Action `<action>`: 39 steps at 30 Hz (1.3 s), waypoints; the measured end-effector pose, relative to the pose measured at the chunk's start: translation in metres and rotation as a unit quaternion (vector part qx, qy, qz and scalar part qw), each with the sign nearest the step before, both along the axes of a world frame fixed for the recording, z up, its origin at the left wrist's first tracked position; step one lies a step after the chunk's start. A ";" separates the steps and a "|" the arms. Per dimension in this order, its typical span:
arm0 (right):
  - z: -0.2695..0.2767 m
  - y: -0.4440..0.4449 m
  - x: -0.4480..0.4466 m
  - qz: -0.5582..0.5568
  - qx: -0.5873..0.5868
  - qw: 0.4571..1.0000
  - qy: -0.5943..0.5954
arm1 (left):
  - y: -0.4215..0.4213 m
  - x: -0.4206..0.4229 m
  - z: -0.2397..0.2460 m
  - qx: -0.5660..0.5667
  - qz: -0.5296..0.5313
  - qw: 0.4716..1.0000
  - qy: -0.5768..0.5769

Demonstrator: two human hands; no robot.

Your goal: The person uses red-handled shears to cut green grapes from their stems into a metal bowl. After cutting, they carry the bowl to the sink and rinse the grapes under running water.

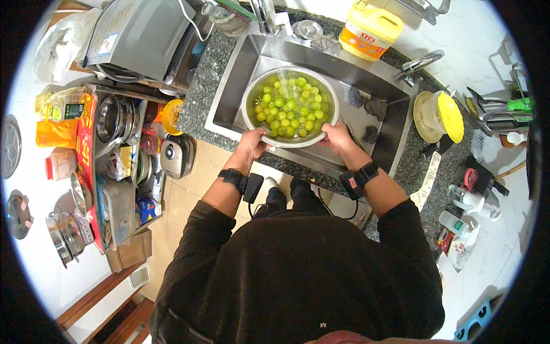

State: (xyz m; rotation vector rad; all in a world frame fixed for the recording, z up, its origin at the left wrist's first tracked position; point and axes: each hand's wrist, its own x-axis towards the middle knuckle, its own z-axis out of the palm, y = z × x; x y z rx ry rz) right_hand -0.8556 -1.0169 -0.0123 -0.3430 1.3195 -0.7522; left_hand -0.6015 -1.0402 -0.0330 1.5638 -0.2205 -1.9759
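Observation:
A round stainless steel bowl (288, 143) with water and many green grapes (291, 104) is at the near left part of the sink. My left hand (254, 144) grips its near left rim, and my right hand (338, 136) grips the near right rim. Water runs from a chrome faucet (265, 17) onto the grapes. The fingertips under the bowl are hidden.
The steel sink (395, 116) has dark scouring pads (369, 134) on its floor. Behind it stands a yellow plastic jug (370, 32). A second chrome tap (417, 66) and a yellow bowl (450, 117) are at the right. A loaded shelf (88, 172) stands at the left.

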 end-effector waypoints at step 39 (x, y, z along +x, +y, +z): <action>-0.140 0.010 -0.024 -0.027 0.132 0.991 0.013 | 0.034 0.066 0.044 -0.058 -0.160 0.985 -0.018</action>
